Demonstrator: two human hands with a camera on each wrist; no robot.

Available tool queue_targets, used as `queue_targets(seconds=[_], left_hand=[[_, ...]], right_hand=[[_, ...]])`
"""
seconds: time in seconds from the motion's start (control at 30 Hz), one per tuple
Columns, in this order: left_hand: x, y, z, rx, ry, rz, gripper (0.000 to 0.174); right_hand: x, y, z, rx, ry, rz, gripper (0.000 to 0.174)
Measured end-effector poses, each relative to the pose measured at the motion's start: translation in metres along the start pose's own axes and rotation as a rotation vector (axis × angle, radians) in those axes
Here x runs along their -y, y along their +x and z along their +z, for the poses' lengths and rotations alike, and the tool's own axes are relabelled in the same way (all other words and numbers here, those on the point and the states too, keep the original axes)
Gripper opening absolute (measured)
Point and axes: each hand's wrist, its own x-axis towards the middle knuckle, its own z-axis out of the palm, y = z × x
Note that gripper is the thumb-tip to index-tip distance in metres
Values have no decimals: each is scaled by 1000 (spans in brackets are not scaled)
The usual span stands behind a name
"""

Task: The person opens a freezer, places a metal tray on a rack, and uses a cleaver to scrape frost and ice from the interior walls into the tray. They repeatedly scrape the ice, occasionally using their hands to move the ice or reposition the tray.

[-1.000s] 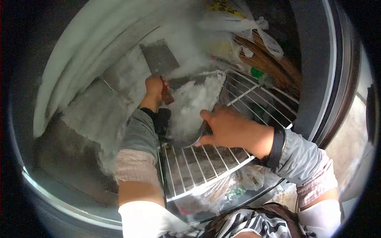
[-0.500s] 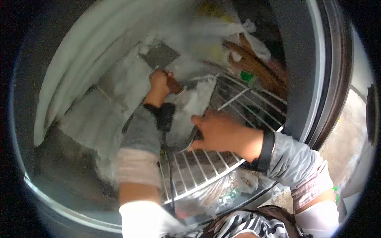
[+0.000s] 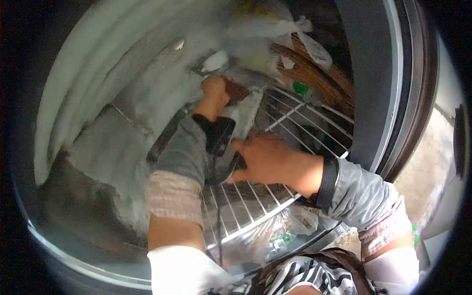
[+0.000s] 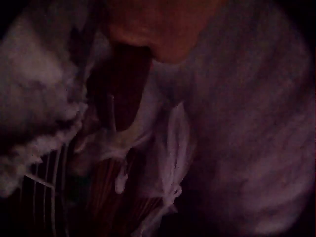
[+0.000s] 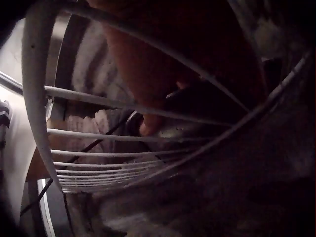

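Ahead, the left hand grips a tool; behind it, the right hand clasps a pan, with a rack beneath.

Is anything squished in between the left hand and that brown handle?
No, nothing that shows. The left hand grips the brown handle directly. In the left wrist view, a white plastic bag shows past the handle, but it isn't between them.

2 wrist views dim; head view brighter, fisheye-curved, white sleeves glaring.
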Motion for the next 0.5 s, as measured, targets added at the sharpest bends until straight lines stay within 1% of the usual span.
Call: queue_targets(seconds=[0.07, 0.1, 0.17, 0.2, 0.23, 0.27, 0.33, 0.4, 0.43, 0.5], left_hand=[[3, -8, -5, 10, -257, 0, 15], [2, -9, -2, 31, -380, 3, 13], [-1, -27, -6, 33, -323, -22, 11], [-1, -40, -14, 12, -270, -54, 10], [0, -45, -20, 96, -130, 17, 11], [-2, -32, -22, 92, -127, 18, 11], [-15, -3, -16, 120, -325, -8, 11], [-26, 17, -3, 157, -353, 13, 11], [-35, 23, 1, 175, -366, 23, 12], [-28, 14, -18, 133, -393, 2, 14]], right_hand=[[-2, 3, -18, 162, 108, 34, 69], [-3, 2, -18, 151, 99, 35, 69], [-2, 0, -9, 59, 52, -12, 69], [-1, -2, -6, 71, 67, -18, 69], [1, -2, -8, 94, 97, -2, 70], [0, 0, -10, 108, 117, 18, 70], [0, -1, -10, 115, 112, 13, 70], [-6, 0, -14, 100, 73, 21, 71], [-8, 3, -13, 56, 66, 0, 70], [-2, -4, 2, 72, 87, -34, 69]])
